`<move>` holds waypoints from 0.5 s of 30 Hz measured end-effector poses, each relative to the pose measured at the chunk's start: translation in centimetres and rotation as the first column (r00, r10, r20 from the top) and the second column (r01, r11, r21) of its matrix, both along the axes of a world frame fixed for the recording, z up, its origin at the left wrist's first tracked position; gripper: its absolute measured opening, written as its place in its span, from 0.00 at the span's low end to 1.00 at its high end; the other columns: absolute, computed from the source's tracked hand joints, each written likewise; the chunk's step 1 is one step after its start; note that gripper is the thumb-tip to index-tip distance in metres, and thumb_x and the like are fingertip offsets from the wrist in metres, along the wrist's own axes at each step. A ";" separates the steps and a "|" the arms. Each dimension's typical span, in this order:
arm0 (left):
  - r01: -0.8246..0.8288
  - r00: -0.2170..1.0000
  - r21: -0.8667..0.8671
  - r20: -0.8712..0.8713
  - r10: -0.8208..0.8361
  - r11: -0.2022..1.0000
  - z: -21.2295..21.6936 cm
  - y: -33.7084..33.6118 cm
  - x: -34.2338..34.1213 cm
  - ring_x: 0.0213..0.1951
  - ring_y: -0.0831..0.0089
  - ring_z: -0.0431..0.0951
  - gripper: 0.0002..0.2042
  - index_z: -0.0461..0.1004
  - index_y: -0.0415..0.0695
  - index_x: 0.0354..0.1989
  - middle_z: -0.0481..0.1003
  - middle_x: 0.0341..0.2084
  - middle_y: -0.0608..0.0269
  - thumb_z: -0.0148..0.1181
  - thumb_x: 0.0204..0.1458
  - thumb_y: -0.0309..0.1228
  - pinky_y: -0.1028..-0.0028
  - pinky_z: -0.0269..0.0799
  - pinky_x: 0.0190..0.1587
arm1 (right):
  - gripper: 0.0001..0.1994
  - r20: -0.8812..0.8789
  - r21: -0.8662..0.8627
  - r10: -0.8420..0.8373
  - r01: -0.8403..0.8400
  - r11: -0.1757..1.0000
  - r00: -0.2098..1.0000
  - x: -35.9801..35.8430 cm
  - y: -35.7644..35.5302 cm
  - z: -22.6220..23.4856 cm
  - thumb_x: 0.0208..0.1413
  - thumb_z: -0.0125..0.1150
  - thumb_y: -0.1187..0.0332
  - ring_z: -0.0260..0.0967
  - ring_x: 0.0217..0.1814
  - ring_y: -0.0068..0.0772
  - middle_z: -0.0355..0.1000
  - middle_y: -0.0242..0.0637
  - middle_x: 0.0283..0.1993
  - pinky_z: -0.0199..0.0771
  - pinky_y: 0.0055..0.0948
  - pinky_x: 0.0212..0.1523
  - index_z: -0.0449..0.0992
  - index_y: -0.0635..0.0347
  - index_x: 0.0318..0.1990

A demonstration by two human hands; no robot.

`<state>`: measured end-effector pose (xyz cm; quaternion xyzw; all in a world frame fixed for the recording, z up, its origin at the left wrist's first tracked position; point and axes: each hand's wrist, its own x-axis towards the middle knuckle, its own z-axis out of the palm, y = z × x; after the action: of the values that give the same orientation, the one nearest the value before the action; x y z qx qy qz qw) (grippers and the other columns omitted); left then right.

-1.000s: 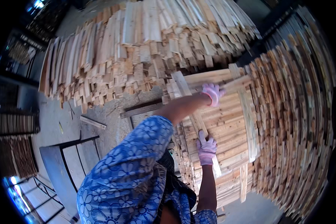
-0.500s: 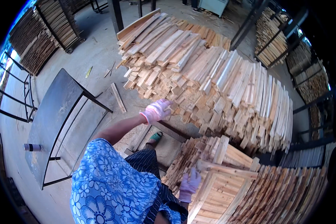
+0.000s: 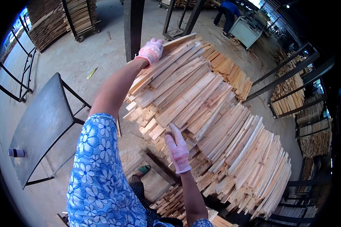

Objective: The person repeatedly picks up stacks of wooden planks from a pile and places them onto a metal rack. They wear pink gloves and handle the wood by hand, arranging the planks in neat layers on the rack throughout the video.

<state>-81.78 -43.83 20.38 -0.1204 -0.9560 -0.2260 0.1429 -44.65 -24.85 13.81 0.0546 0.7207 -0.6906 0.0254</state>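
Note:
A big stack of pale wooden slats point(image 3: 201, 100) fills the middle, their ends facing me. At its far left side, a wider wooden board point(image 3: 177, 42) stands on edge. My left hand point(image 3: 151, 52), in a white and pink knit glove, is closed over that board's edge, its fingertips partly hidden. My right hand point(image 3: 177, 149), gloved alike, is by the slat ends on the near side of the stack. Its fingers are stretched out and hold nothing, with the tips against or just in front of the top slats; contact cannot be made out.
To the left stands a dark metal table point(image 3: 45, 121) with a small cylindrical container point(image 3: 16, 153) on it. A dark upright post point(image 3: 133, 30) rises beside the stack's far left corner. A lower wood pile point(image 3: 170, 202) lies near me. Far back, a person point(image 3: 227, 16) bends beside a pale green machine point(image 3: 247, 32).
My left hand has reached forward onto the edge board. My right hand has risen from the lower wood pile to the big stack's slat ends. The view has shifted toward the stack.

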 end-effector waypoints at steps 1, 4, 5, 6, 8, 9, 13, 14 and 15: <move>-0.070 0.998 -0.014 -0.005 0.070 0.997 -1.3 0.5 -2.5 0.57 0.44 0.72 0.18 0.72 0.45 0.58 0.71 0.55 0.42 0.53 0.62 0.35 0.55 0.68 0.62 | 0.25 -0.044 0.007 0.006 -0.006 1.000 0.999 -3.7 0.1 -0.5 0.65 0.59 0.68 0.70 0.56 0.32 0.73 0.40 0.55 0.70 0.32 0.61 0.66 0.61 0.69; -0.322 0.917 -0.157 0.194 0.349 0.934 -5.1 -0.3 -8.3 0.59 0.41 0.73 0.17 0.74 0.45 0.55 0.71 0.59 0.43 0.48 0.64 0.39 0.51 0.69 0.59 | 0.31 -0.092 0.073 -0.092 0.099 0.992 0.991 -13.2 -0.4 -0.2 0.65 0.59 0.62 0.69 0.61 0.38 0.70 0.46 0.61 0.66 0.36 0.65 0.59 0.61 0.72; -0.366 0.862 -0.254 0.270 0.429 0.895 -5.9 -5.0 -10.7 0.58 0.43 0.74 0.18 0.74 0.44 0.55 0.72 0.59 0.45 0.47 0.65 0.40 0.54 0.71 0.58 | 0.33 -0.132 0.129 -0.072 0.089 0.988 0.989 -15.7 -2.7 0.2 0.65 0.59 0.60 0.68 0.63 0.41 0.69 0.49 0.63 0.65 0.38 0.66 0.57 0.61 0.73; -0.288 0.844 -0.173 0.419 0.335 0.942 -6.0 -6.5 -11.7 0.60 0.45 0.73 0.22 0.73 0.44 0.58 0.72 0.60 0.47 0.43 0.65 0.44 0.54 0.70 0.58 | 0.34 -0.132 0.173 -0.093 0.116 0.978 0.987 -17.8 -3.2 -0.7 0.65 0.59 0.57 0.68 0.64 0.45 0.68 0.51 0.64 0.65 0.40 0.66 0.55 0.61 0.74; 0.075 0.758 -0.013 0.651 -0.048 0.997 -5.2 -0.6 -10.5 0.62 0.55 0.72 0.26 0.70 0.45 0.62 0.72 0.62 0.55 0.39 0.68 0.50 0.62 0.68 0.64 | 0.37 -0.140 0.313 -0.249 0.281 0.907 0.958 -21.5 1.1 -4.1 0.65 0.57 0.51 0.67 0.65 0.54 0.66 0.56 0.66 0.64 0.43 0.67 0.53 0.60 0.74; 0.302 0.769 -0.005 0.593 -0.241 0.953 -4.8 2.1 -8.2 0.67 0.58 0.67 0.31 0.65 0.49 0.69 0.68 0.67 0.56 0.36 0.67 0.56 0.65 0.60 0.70 | 0.38 -0.080 0.379 -0.295 0.303 0.875 0.952 -22.1 2.5 -4.3 0.65 0.56 0.48 0.65 0.66 0.57 0.65 0.58 0.67 0.64 0.44 0.67 0.52 0.60 0.74; 0.072 0.707 0.180 0.685 -0.178 0.981 -4.2 -1.8 -6.0 0.70 0.59 0.62 0.40 0.59 0.45 0.73 0.61 0.71 0.52 0.37 0.63 0.65 0.63 0.52 0.72 | 0.45 0.077 0.271 -0.266 0.237 0.933 0.961 -24.2 -0.6 -2.7 0.61 0.54 0.37 0.60 0.71 0.63 0.61 0.65 0.69 0.62 0.45 0.68 0.49 0.57 0.76; 0.022 0.693 0.224 0.699 -0.176 0.974 -4.0 -1.8 -5.4 0.67 0.51 0.66 0.46 0.60 0.43 0.72 0.66 0.67 0.47 0.43 0.55 0.70 0.55 0.58 0.69 | 0.47 0.085 0.234 -0.275 0.249 0.940 0.958 -24.7 -1.2 -2.6 0.60 0.54 0.35 0.59 0.71 0.64 0.60 0.66 0.69 0.61 0.47 0.68 0.48 0.56 0.77; 0.062 0.659 0.216 0.725 -0.203 0.974 -1.9 -0.2 -3.7 0.67 0.52 0.67 0.50 0.58 0.43 0.73 0.65 0.67 0.45 0.47 0.52 0.72 0.56 0.58 0.69 | 0.49 0.093 0.207 -0.306 0.282 0.937 0.948 -25.1 -0.5 -2.8 0.59 0.53 0.33 0.58 0.71 0.66 0.59 0.67 0.69 0.61 0.49 0.68 0.46 0.56 0.77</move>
<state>-85.53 -44.05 18.50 -0.0746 -0.8965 -0.3470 -0.2653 -69.79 -25.31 11.04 0.2065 0.7643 -0.6096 -0.0390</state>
